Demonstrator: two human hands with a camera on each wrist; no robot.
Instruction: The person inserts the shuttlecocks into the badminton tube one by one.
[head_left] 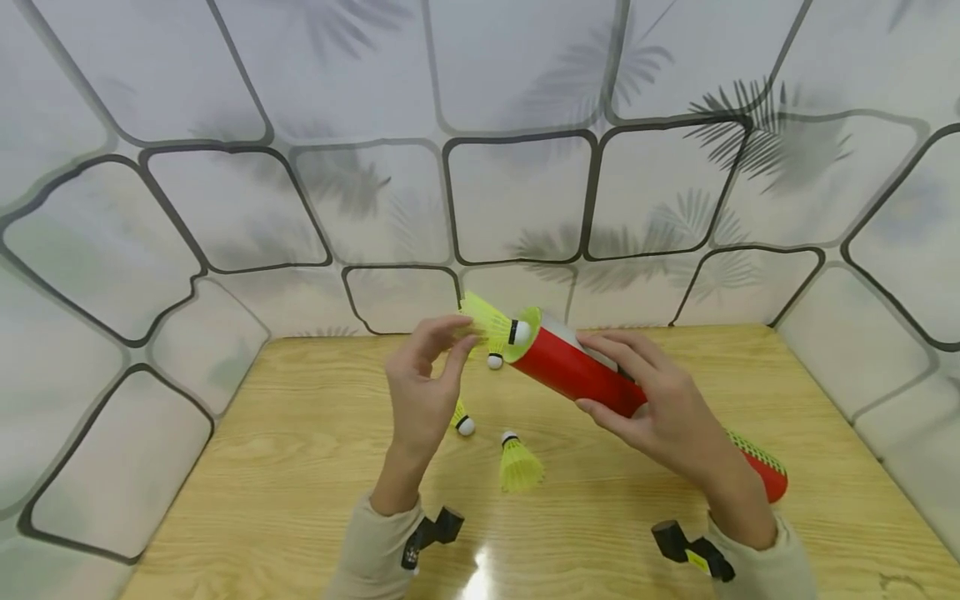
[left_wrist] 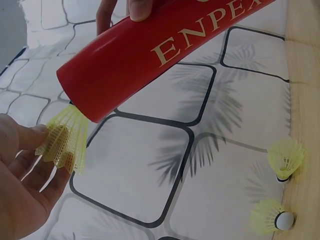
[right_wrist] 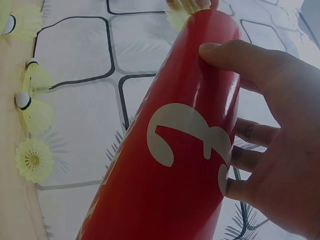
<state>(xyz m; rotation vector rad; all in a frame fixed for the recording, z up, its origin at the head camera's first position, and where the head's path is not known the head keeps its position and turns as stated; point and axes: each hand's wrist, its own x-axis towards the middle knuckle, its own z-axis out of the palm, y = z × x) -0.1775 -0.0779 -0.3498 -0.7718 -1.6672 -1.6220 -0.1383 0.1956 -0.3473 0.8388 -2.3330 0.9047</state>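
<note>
My left hand (head_left: 426,375) pinches a yellow shuttlecock (head_left: 491,318) by the edge of its skirt. The white cork tip with its black band points at the mouth of a red tube (head_left: 577,367); in the left wrist view the tip is hidden behind the rim. My right hand (head_left: 667,408) grips this tube from the side, thumb and fingers around it, and it is tilted with the mouth up to the left. A yellow-green ring shows at the mouth. Pale lettering runs along the tube (left_wrist: 130,55) in the left wrist view.
On the wooden table (head_left: 300,467) lie a shuttlecock (head_left: 521,465) in front, another shuttlecock (head_left: 462,419) beside the left wrist and a further shuttlecock (head_left: 495,358) behind. A patterned cloth wall (head_left: 517,200) stands around the table's back and sides.
</note>
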